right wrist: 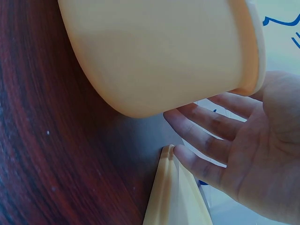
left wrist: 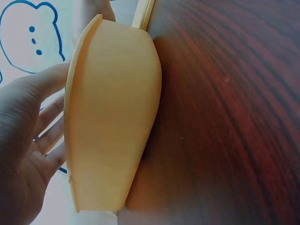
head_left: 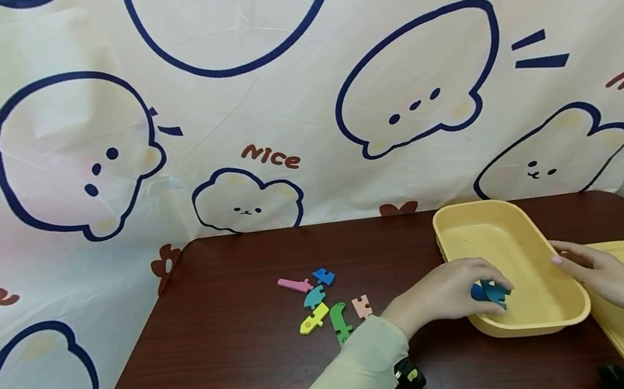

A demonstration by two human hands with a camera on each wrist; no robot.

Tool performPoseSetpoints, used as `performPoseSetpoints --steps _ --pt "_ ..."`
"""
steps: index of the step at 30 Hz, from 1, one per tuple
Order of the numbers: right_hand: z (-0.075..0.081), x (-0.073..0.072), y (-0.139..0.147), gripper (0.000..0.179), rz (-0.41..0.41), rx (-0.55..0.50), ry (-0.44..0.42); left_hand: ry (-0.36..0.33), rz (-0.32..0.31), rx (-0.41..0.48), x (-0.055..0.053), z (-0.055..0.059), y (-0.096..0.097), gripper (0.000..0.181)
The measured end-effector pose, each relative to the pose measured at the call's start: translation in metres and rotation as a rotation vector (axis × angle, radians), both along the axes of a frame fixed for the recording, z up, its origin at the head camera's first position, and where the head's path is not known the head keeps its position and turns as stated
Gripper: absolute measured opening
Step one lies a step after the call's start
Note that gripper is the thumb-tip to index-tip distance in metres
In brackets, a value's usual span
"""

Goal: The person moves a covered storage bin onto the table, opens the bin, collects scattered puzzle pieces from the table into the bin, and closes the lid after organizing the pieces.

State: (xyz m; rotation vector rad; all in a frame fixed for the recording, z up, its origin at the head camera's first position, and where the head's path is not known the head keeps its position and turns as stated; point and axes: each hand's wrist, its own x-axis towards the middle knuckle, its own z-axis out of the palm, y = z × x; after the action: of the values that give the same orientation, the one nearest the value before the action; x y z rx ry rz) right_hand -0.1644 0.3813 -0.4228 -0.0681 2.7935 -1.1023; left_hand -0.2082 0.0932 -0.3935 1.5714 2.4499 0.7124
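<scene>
Head view: we see the left hand (head_left: 460, 285) pinch blue and teal pieces (head_left: 496, 292) within the yellow box (head_left: 531, 287), toward the desk's (head_left: 240, 368) far right corner; the right hand (head_left: 610, 279), fingers loosely extended, touches its rim. We'd best brace that rim and release gently.

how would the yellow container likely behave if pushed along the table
The yellow container would probably keep its shape, as its smooth walls look like molded plastic. Its broad floor suggests sliding on the smooth-looking table rather than tipping.
</scene>
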Motion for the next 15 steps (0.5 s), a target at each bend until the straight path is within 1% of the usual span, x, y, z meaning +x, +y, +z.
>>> performPoseSetpoints --steps 11,15 --pt "0.0013 -0.0007 -0.0003 0.07 -0.007 -0.006 -0.027 -0.003 0.008 -0.018 0.002 -0.0016 0.0016 0.038" --pt "0.0001 -0.0007 -0.0009 0.07 -0.007 -0.002 -0.009 -0.004 0.014 -0.026 0.0024 -0.0018 0.0025 0.039"
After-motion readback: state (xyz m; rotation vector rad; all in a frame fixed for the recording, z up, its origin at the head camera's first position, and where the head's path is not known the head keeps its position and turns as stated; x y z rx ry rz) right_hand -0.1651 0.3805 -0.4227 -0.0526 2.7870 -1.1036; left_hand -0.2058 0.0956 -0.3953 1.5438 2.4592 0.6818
